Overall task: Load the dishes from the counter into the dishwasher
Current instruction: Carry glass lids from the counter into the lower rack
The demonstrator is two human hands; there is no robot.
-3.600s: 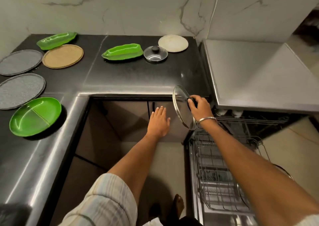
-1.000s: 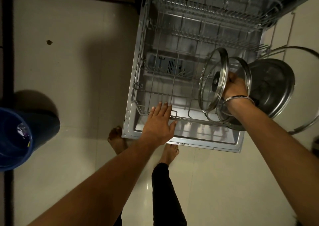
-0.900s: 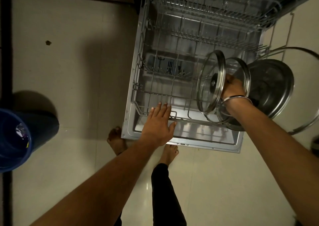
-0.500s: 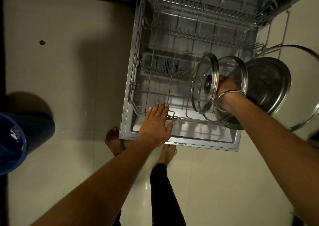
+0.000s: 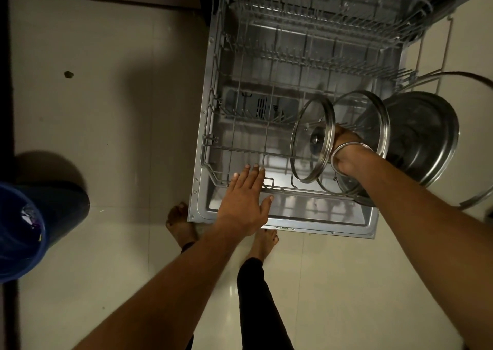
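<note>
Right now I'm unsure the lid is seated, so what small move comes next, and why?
Probably lower the glass lid a little further between the lower rack wires before letting go: the right hand keeps its grip on the knob side, and the lid stands on edge beside another glass lid.

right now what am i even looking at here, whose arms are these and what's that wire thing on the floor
This is one picture from a camera worn on a person's head, looking down at their own arms. There is no robot. The wire thing is the lower rack of an open dishwasher, pulled out over the tiled floor. The right hand holds a glass lid upright by its knob, setting it into the rack beside a second glass lid and a steel lid already standing there. The left hand is open, flat on the rack's front edge. A blue bin stands at the left.
</note>
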